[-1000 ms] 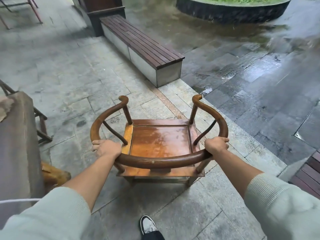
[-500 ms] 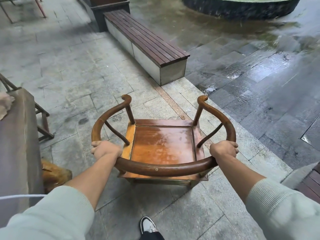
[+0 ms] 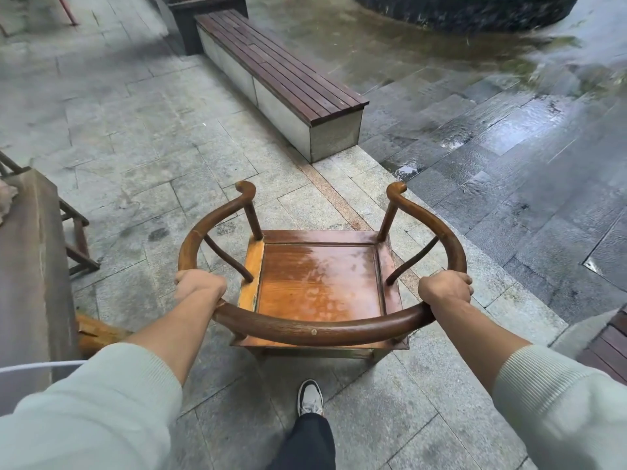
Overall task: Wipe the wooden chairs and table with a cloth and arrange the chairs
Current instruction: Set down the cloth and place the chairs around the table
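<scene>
A wooden chair (image 3: 319, 279) with a curved horseshoe rail and a damp, shiny orange-brown seat stands on the stone paving right in front of me. My left hand (image 3: 198, 284) grips the rail on its left side, and my right hand (image 3: 446, 288) grips the rail on its right side. The wooden table (image 3: 30, 266) runs along the left edge of the view. A bit of cloth (image 3: 6, 198) shows on the table at the far left, mostly cut off.
A long slatted bench (image 3: 281, 79) on a concrete base lies ahead. Wet dark paving (image 3: 509, 130) spreads to the right, one step down. Another chair's frame (image 3: 76, 239) stands beyond the table. My foot (image 3: 309, 398) is just behind the chair. A second bench end (image 3: 610, 344) is at the right edge.
The chair and both hands have shifted a little lower and to the right in view, and the slatted bench now looks nearer. My grip on the rail is the same.
</scene>
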A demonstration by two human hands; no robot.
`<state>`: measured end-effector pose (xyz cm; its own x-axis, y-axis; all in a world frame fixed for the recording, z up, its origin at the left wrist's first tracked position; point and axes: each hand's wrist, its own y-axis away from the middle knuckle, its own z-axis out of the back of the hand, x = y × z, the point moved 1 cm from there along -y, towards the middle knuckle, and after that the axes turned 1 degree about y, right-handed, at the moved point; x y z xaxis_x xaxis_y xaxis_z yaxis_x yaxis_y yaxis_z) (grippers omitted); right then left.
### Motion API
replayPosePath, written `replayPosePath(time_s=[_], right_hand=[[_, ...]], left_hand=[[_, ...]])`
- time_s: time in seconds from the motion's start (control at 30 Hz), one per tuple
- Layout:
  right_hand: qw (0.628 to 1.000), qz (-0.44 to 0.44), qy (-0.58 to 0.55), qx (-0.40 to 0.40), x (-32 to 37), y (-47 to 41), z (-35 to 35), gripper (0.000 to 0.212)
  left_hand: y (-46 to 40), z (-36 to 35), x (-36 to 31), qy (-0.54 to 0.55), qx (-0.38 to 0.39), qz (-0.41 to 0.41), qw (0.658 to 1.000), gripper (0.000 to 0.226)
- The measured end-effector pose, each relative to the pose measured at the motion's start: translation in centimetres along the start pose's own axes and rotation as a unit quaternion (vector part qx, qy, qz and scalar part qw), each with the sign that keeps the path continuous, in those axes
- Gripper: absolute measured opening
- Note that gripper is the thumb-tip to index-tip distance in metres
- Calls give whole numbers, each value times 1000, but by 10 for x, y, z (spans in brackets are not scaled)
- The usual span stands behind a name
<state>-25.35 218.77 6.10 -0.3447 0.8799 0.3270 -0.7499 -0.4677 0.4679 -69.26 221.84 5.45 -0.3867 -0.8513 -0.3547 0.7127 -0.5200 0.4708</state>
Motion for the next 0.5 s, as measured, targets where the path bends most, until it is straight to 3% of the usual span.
replayPosePath(time_s=[0.13,0.23,0.3,0.5], right_hand=[[995,-55,-85,18,-2,-4,7,78],[985,-92,-138,52,1,-4,11,71],[981,-95,-159,57,-3,2,7,67],[980,-78,-177,41,-12,-2,7,62]], left_hand=[[-19,-2,0,115,54,46,991,52],[-28,-6,3,224,151,80,960,31],[-27,-3,10,226,171,104,953,18],[-16,-3,9,215,164,81,959,40]])
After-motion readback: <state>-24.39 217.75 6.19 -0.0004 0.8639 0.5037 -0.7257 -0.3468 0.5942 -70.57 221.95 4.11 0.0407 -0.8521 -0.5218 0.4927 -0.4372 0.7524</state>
